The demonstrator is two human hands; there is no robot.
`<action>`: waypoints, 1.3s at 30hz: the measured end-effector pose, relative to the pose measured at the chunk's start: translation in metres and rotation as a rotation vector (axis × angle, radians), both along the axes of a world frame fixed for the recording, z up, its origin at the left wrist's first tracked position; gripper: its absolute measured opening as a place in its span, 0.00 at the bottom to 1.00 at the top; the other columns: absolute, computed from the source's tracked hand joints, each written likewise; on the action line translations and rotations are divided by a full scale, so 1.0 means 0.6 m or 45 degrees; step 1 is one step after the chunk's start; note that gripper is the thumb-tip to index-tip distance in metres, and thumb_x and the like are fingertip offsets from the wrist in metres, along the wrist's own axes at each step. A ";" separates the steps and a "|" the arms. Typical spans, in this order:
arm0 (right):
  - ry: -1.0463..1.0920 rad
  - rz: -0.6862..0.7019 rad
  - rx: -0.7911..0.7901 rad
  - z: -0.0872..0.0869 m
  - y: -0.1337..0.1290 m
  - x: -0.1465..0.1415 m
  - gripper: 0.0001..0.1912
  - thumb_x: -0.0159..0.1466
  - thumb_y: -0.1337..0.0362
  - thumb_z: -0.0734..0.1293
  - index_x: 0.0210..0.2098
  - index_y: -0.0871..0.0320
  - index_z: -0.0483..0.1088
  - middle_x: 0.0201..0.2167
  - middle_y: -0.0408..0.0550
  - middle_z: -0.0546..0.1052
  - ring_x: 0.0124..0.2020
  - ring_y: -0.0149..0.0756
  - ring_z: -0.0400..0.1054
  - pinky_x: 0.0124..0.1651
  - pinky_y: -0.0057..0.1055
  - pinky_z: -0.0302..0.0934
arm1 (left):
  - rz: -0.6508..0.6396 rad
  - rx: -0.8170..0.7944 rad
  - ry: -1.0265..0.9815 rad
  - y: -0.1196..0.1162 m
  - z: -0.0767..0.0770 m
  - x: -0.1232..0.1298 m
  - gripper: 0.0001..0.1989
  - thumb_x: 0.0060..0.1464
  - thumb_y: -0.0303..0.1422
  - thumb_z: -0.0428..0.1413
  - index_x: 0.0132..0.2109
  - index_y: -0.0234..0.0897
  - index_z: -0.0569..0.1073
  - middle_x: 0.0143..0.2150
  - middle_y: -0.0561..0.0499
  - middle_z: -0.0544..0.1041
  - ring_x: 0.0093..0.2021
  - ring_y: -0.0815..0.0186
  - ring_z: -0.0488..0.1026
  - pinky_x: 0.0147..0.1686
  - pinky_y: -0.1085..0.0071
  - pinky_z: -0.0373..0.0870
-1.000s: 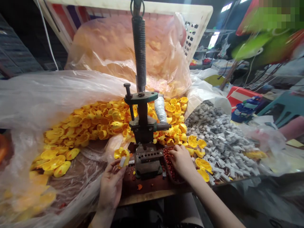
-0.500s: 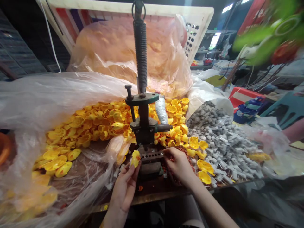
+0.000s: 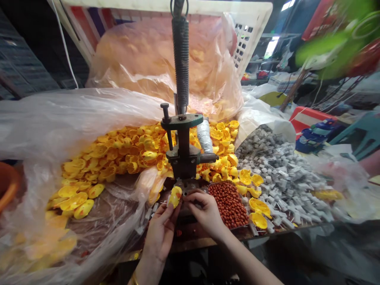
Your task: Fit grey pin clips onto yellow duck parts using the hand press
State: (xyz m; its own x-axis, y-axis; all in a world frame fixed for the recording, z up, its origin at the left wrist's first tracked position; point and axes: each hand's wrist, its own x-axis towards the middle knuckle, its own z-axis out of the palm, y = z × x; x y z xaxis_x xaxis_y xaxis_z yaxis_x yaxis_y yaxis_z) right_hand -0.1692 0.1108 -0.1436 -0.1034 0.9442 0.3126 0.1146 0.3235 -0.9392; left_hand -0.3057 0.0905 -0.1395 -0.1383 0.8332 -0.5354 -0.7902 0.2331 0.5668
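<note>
My left hand (image 3: 160,229) pinches a small yellow plastic shell piece (image 3: 175,196) with red marks, held upright just in front of the hand press. Close beside it, my right hand (image 3: 208,213) has its thumb and fingertips pressed together, almost touching the piece. Whatever lies between those fingertips is too small to make out. Behind both hands stands the dark metal hand press (image 3: 184,164) with its coil spring (image 3: 181,63). Small red-brown beads (image 3: 227,204) fill a shallow tray to the right of my right hand.
Loose yellow shells (image 3: 118,152) are heaped behind and left of the press. Grey-white blocks with thin metal pins (image 3: 279,178) pile up at right. Clear plastic sheeting (image 3: 74,114) drapes the left side. A white crate (image 3: 249,27) stands behind; a green fan (image 3: 335,47) is upper right.
My right hand has moved left, from over the bead tray to the yellow piece, uncovering the beads. My left hand still holds the piece, now turned slightly. The whole view has shifted a little.
</note>
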 end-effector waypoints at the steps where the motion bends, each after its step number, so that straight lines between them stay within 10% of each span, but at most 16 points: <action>1: -0.012 -0.003 0.010 0.001 0.000 0.000 0.09 0.56 0.72 0.64 0.30 0.56 0.77 0.31 0.47 0.77 0.34 0.34 0.72 0.38 0.28 0.65 | -0.003 0.006 -0.003 0.000 0.001 0.000 0.11 0.53 0.15 0.53 0.33 0.29 0.78 0.37 0.46 0.82 0.37 0.67 0.79 0.39 0.75 0.78; 8: -0.064 0.084 0.054 0.002 0.000 0.001 0.09 0.57 0.70 0.65 0.30 0.55 0.78 0.31 0.47 0.77 0.34 0.34 0.72 0.37 0.28 0.65 | -0.028 -0.031 0.036 0.004 0.007 -0.002 0.11 0.50 0.14 0.55 0.32 0.30 0.78 0.36 0.47 0.82 0.33 0.69 0.79 0.36 0.77 0.78; 19: 0.427 0.092 -0.583 -0.001 -0.002 -0.006 0.07 0.47 0.66 0.73 0.27 0.60 0.76 0.28 0.47 0.79 0.31 0.37 0.73 0.39 0.33 0.67 | -0.116 -0.012 0.089 0.002 0.007 -0.006 0.11 0.51 0.14 0.54 0.33 0.28 0.80 0.36 0.44 0.82 0.33 0.68 0.79 0.35 0.77 0.78; 26: 0.297 -0.007 -0.355 -0.013 0.001 -0.005 0.08 0.51 0.66 0.71 0.29 0.57 0.67 0.27 0.42 0.74 0.30 0.33 0.68 0.35 0.29 0.64 | -0.189 0.100 0.215 0.008 -0.009 -0.018 0.08 0.40 0.19 0.64 0.32 0.30 0.80 0.35 0.45 0.83 0.32 0.67 0.79 0.35 0.77 0.77; 34: -0.945 -0.463 -0.006 -0.031 0.058 0.012 0.07 0.51 0.69 0.72 0.27 0.59 0.69 0.36 0.53 0.70 0.39 0.44 0.64 0.42 0.38 0.60 | -0.426 0.454 1.004 0.088 -0.053 -0.028 0.20 0.37 0.38 0.66 0.39 0.32 0.81 0.41 0.43 0.81 0.42 0.57 0.76 0.47 0.61 0.72; 39: -0.456 -0.641 0.103 0.037 0.150 0.095 0.10 0.63 0.63 0.60 0.28 0.58 0.68 0.28 0.49 0.71 0.32 0.38 0.64 0.38 0.35 0.60 | -0.550 0.616 1.237 0.107 -0.049 -0.031 0.14 0.38 0.35 0.66 0.36 0.37 0.82 0.41 0.46 0.76 0.44 0.57 0.73 0.50 0.61 0.67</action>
